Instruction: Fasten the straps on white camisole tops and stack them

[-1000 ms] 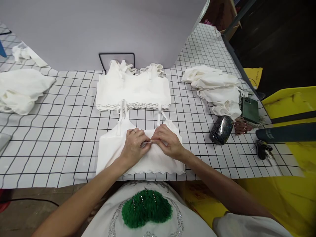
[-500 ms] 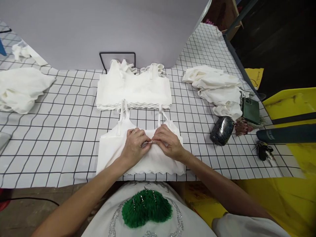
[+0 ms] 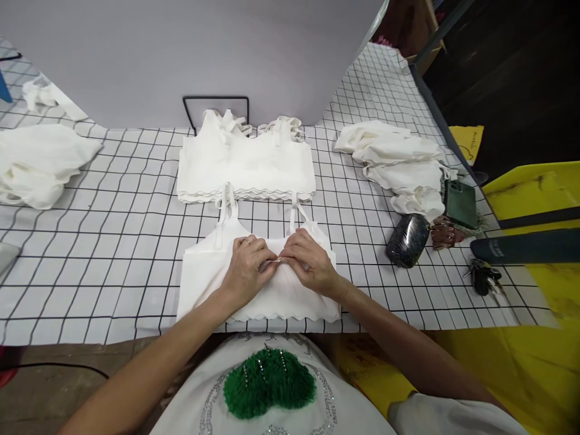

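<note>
A white camisole top (image 3: 203, 278) with thin straps and a scalloped hem lies flat at the table's near edge. My left hand (image 3: 248, 266), with a ring on one finger, pinches its fabric near the middle. Close beside it, my right hand (image 3: 310, 260) pinches the same spot, fingertips almost touching the left ones. A small ridge of cloth shows between the fingertips; whether a thread or anything else is in it I cannot make out. Just beyond lies a neat stack of similar white tops (image 3: 247, 166), straps at the far side.
The grid-patterned tablecloth (image 3: 136, 266) carries crumpled white garments (image 3: 394, 157) at right and another white garment (image 3: 40, 157) at left. Near the right edge are a dark ribbed object (image 3: 408, 240), a green case (image 3: 460, 203), keys (image 3: 484, 278) and a dark bottle (image 3: 525, 246). A grey panel (image 3: 203, 54) stands behind.
Both hands stay at the same place on the top, with only a very slight shift of the fingertips. Nothing else has visibly moved.
</note>
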Action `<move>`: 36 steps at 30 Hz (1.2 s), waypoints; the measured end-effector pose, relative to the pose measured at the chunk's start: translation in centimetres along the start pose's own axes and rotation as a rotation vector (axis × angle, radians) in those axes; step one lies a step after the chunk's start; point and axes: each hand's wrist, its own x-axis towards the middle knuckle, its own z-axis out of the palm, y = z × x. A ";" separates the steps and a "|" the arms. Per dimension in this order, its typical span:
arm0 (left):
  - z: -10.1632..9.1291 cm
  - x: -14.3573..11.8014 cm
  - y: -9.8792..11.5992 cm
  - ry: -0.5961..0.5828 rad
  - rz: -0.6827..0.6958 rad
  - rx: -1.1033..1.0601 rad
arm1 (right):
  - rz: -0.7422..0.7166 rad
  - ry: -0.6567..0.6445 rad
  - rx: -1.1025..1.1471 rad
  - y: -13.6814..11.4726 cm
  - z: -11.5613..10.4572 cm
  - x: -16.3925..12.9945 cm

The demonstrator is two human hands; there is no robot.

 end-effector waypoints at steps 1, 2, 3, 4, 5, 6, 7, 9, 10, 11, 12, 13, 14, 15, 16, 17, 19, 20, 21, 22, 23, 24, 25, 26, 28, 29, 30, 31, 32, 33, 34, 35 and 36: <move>0.0 0.0 0.0 -0.003 -0.004 -0.001 | 0.005 -0.005 -0.009 0.0 0.0 0.0; 0.0 0.0 0.0 -0.007 -0.009 -0.001 | 0.009 -0.009 -0.015 0.0 0.0 -0.1; 0.0 0.0 0.0 -0.013 -0.016 0.000 | 0.012 -0.013 -0.018 0.0 -0.1 -0.1; 0.0 0.0 0.0 -0.017 -0.023 0.001 | 0.017 -0.013 -0.015 0.0 -0.1 -0.1; 0.0 0.0 0.0 -0.021 -0.027 0.003 | 0.023 -0.007 -0.008 -0.1 -0.1 -0.1; 0.0 0.0 0.0 -0.023 -0.028 0.004 | 0.029 0.003 0.003 -0.1 -0.1 -0.1; 0.0 0.0 0.1 -0.023 -0.026 0.005 | 0.037 0.016 0.016 -0.1 -0.1 -0.1; 0.0 0.0 0.1 -0.025 -0.020 0.004 | 0.048 0.029 0.041 -0.2 -0.1 0.0; -0.1 0.0 0.1 -0.030 -0.021 0.005 | 0.050 0.026 0.051 -0.3 -0.1 0.0; -0.1 0.1 0.1 -0.037 -0.024 0.006 | 0.048 0.020 0.059 -0.3 -0.1 0.1; -0.1 0.1 0.1 -0.044 -0.030 0.008 | 0.043 0.014 0.063 -0.3 -0.1 0.1; -0.1 0.1 0.1 -0.049 -0.034 0.010 | 0.034 0.010 0.064 -0.4 -0.1 0.2; -0.1 0.1 0.1 -0.052 -0.034 0.010 | 0.023 0.010 0.062 -0.4 -0.1 0.2; -0.1 0.1 0.1 -0.051 -0.032 0.009 | 0.011 0.012 0.058 -0.4 -0.1 0.2; -0.1 0.1 0.1 -0.049 -0.028 0.007 | 0.002 0.013 0.055 -0.4 -0.1 0.2; -0.1 0.1 0.1 -0.046 -0.025 0.005 | -0.003 0.013 0.053 -0.3 -0.1 0.2; -0.1 0.1 0.1 -0.042 -0.023 0.006 | -0.005 0.012 0.049 -0.3 0.0 0.2; -0.1 0.1 0.1 -0.041 -0.023 0.007 | -0.002 0.012 0.046 -0.3 0.0 0.2; -0.1 0.1 0.1 -0.039 -0.021 0.008 | 0.002 0.013 0.041 -0.2 0.0 0.2; -0.1 0.1 0.1 -0.036 -0.019 0.009 | 0.007 0.013 0.034 -0.2 0.0 0.1; -0.1 0.1 0.1 -0.031 -0.016 0.010 | 0.015 0.013 0.026 -0.2 0.0 0.1; -0.1 0.1 0.1 -0.026 -0.014 0.010 | 0.026 0.011 0.020 -0.2 0.0 0.1; -0.1 0.1 0.1 -0.023 -0.013 0.011 | 0.038 0.008 0.016 -0.2 0.0 0.0; -0.1 0.1 0.1 -0.023 -0.015 0.012 | 0.050 0.005 0.014 -0.2 0.0 0.0; -0.1 0.0 0.1 -0.024 -0.020 0.011 | 0.066 0.004 0.013 -0.1 0.0 -0.1; 0.0 0.0 0.1 -0.022 -0.019 0.007 | 0.068 0.006 0.016 -0.1 0.1 -0.1; 0.0 0.0 0.0 -0.017 -0.016 0.003 | 0.066 0.010 0.020 -0.1 0.1 -0.1; 0.0 0.0 0.0 -0.011 -0.014 -0.001 | 0.064 0.013 0.023 -0.1 0.1 -0.1; 0.0 0.0 0.0 -0.007 -0.012 -0.004 | 0.065 0.015 0.023 -0.2 0.1 -0.1; 0.0 0.0 0.0 -0.007 -0.013 -0.004 | 0.067 0.016 0.022 -0.2 0.1 -0.1; 0.0 0.0 0.0 -0.010 -0.015 -0.002 | 0.071 0.016 0.019 -0.2 0.1 -0.1; 0.0 0.0 0.0 -0.014 -0.019 0.001 | 0.075 0.015 0.016 -0.2 0.1 -0.1; 0.0 0.0 0.0 -0.020 -0.023 0.005 | 0.078 0.010 0.014 -0.2 0.1 0.0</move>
